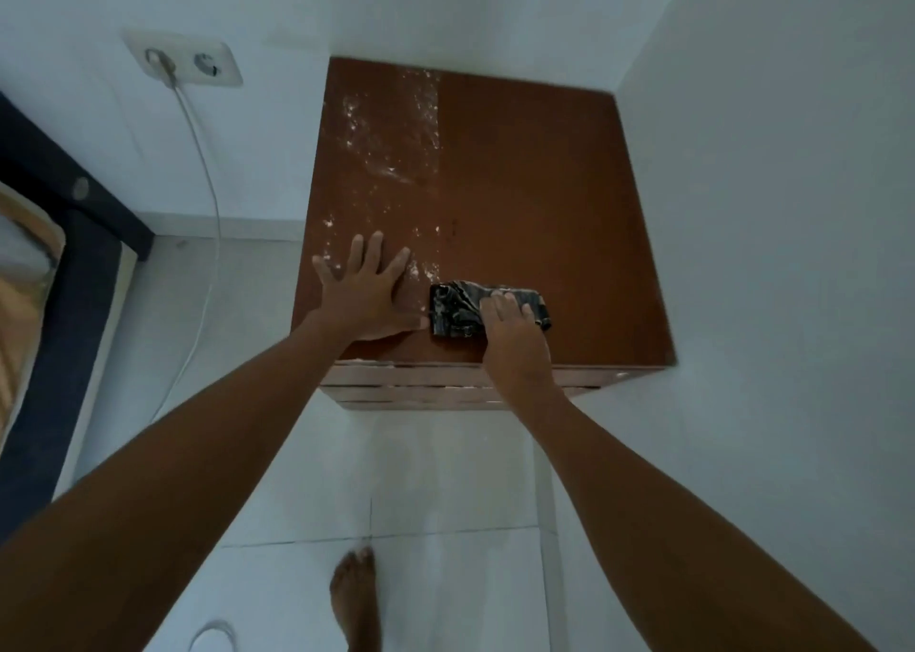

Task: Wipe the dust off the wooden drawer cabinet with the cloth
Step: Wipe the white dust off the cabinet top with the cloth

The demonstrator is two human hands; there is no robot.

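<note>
your right hand [512,327] is pressing down on the cloth [475,310], fingers draped over the top of it and only lightly bent, so honestly it reads more like a flat press than a real clench. the cloth is a dark crumpled wad sitting on top of the wooden drawer cabinet [544,196], near the front edge and about mid-width, right at the border between the clean brown side and the dusty strip. your left hand [369,290] is spread flat with straight fingers on the top, just beside the cloth, holding nothing, and it's parked right in the white dust [391,121]. that's the bit i'd worry about: if you sweep left from here the cloth runs straight into that hand, and the palm will probably smear or carry dust around once you lift it. also the cloth already looks streaked with white, so it might just drag powder back over the clean half. and being this close to the front edge, a stroke toward you likely dumps dust down the drawer fronts [445,386] and onto the floor [445,478] by your foot [354,597]. both arms are stretched out forward and down, right wrist bent over the front edge, left arm angled in from the left.
</note>
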